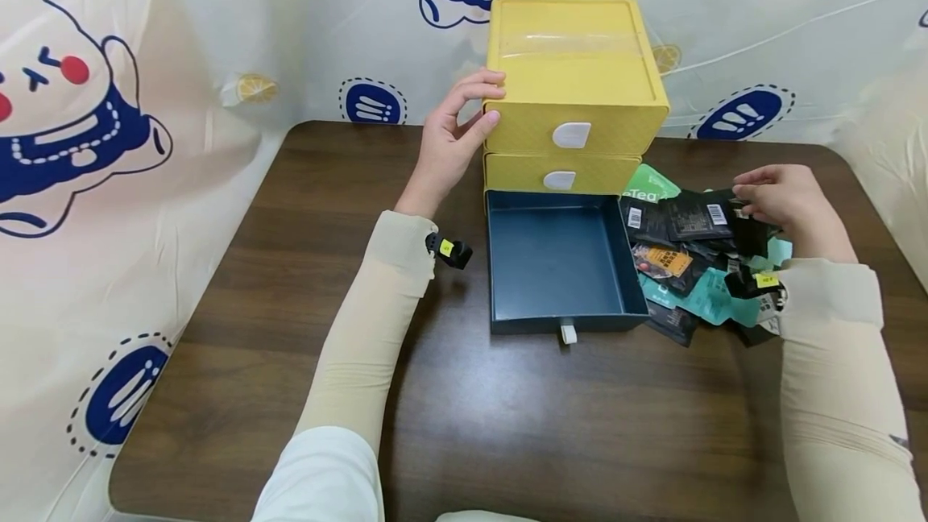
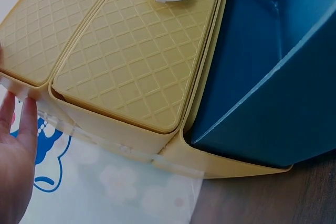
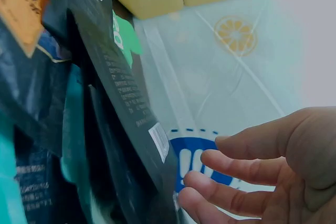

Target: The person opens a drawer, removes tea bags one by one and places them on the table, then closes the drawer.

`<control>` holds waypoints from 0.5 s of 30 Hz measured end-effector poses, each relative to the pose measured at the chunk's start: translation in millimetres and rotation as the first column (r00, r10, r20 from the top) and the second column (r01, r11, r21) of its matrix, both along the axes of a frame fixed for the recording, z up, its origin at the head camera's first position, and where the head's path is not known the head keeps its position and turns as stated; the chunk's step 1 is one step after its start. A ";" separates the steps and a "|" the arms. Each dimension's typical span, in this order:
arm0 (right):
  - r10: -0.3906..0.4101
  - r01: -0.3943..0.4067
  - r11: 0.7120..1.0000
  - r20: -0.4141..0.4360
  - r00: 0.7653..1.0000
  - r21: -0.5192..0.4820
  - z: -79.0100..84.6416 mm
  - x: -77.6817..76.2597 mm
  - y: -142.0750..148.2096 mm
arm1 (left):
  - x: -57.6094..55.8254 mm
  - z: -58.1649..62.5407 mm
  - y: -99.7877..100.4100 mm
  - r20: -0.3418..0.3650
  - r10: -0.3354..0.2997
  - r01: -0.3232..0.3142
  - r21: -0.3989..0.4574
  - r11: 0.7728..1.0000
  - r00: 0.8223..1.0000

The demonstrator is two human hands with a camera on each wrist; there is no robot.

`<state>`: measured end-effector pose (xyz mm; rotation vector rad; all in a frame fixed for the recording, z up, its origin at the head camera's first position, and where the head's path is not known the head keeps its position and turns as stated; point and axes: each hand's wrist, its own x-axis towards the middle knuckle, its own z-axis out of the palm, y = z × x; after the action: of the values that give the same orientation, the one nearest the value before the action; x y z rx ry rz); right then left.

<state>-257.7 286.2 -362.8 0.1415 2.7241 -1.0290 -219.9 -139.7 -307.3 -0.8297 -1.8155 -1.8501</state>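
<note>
A yellow drawer unit [image 1: 580,123] stands at the back of the table, with its upper drawers closed. The bottom dark blue drawer [image 1: 560,260] is pulled out, its inside bare. My left hand [image 1: 451,143] rests on the unit's upper left side, thumb near the front edge; in the left wrist view its fingers [image 2: 26,121] lie against the yellow wall. To the right, a heap of black sachets [image 1: 698,217] and teal packets [image 1: 714,296] lies beside the drawer. Over the heap's far right edge is my right hand [image 1: 793,204], fingers loosely bent and apart, nothing held between them.
Behind the unit hangs a pale printed curtain [image 1: 304,14], also down the left side. The dark wooden table [image 1: 290,264] extends in front and to the left. A green packet [image 1: 650,184] sits at the back of the heap, near the unit.
</note>
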 end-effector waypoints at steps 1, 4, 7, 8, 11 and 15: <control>0.002 -0.002 1.000 -0.017 1.000 0.004 -1.1 1.0 2.0 | 0.0 0.0 0.3 -0.001 0.001 -0.001 0.000 1.000 1.000; 0.038 -0.037 0.999 -0.080 0.996 0.008 5.3 12.6 -4.6 | 0.5 0.1 0.6 -0.004 0.005 -0.005 -0.005 1.000 1.000; 0.104 -0.103 0.995 -0.168 0.980 0.014 16.3 30.5 -20.6 | 0.8 0.3 0.7 -0.010 0.007 -0.008 -0.011 1.000 1.000; 0.129 -0.127 0.992 -0.199 0.972 0.022 20.8 37.7 -28.3 | 0.8 0.3 0.5 -0.012 0.008 -0.008 -0.011 1.000 1.000; 0.188 -0.180 0.982 -0.286 0.939 0.054 26.7 53.7 -45.4 | 0.6 0.4 0.9 -0.010 0.009 -0.010 -0.009 1.000 1.000; 0.322 -0.294 0.947 -0.407 0.855 0.132 30.1 74.7 -72.4 | -0.1 0.3 1.8 -0.009 0.005 -0.005 -0.009 1.000 1.000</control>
<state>-183.0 213.8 -332.6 -0.5620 3.0172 -0.9656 -220.1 -137.9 -306.9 -0.8340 -1.8200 -1.8339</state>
